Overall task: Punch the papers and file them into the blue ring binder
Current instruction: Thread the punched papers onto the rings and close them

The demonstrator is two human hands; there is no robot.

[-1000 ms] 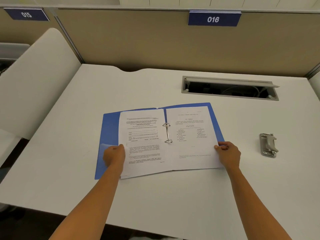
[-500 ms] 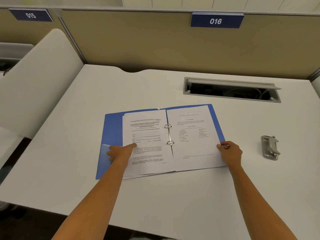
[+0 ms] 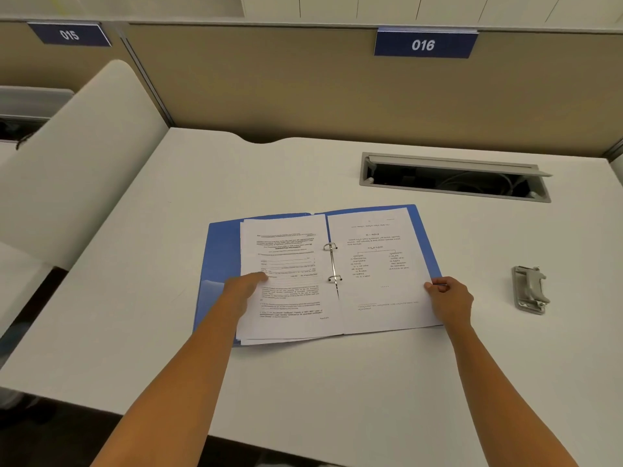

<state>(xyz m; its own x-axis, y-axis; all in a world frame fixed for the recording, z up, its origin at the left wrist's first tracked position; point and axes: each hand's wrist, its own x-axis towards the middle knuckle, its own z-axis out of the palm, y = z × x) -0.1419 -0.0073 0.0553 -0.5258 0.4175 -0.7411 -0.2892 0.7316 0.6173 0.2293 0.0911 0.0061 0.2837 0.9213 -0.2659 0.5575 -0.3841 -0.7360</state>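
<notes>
2 hands [image 3: 244,289] [image 3: 450,299] hold 1 open binder [image 3: 220,251].

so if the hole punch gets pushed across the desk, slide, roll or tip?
The hole punch would probably slide: it lies flat on a broad base, with nothing round to roll. It looks like metal, so likely heavy for its size and stiff. The white desk looks smooth, so little drag is likely.

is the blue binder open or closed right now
Open. The blue binder lies spread flat on the desk, papers on both sides of the metal rings; whether the rings are snapped shut is unclear.
</notes>
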